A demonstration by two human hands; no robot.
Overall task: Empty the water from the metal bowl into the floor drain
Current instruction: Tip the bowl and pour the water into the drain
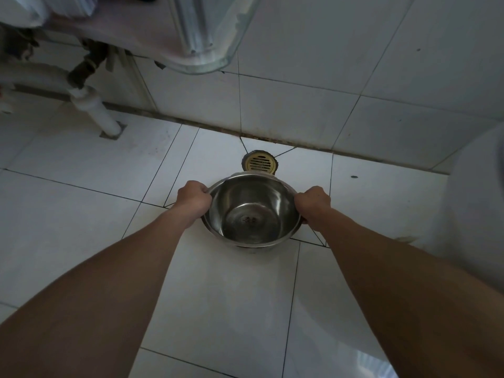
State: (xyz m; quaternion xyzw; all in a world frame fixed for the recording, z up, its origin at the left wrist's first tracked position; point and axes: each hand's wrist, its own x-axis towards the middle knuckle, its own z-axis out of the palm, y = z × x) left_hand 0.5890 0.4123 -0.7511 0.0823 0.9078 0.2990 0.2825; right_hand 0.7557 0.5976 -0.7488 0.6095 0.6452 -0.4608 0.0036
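Note:
A shiny metal bowl (252, 211) hangs over the white floor tiles in the middle of the head view, its mouth facing me. My left hand (194, 199) grips its left rim and my right hand (313, 203) grips its right rim. Clear water seems to lie in the bottom, though I cannot tell how much. Just beyond the bowl's far rim sits the round brass floor drain (260, 162) with a slotted grate, close to the wall's base.
A white waste pipe (94, 109) enters the floor at the left, under a glass-edged shelf (201, 50). A tiled wall (300, 110) rises right behind the drain. A large white rounded object (474, 203) stands at the right.

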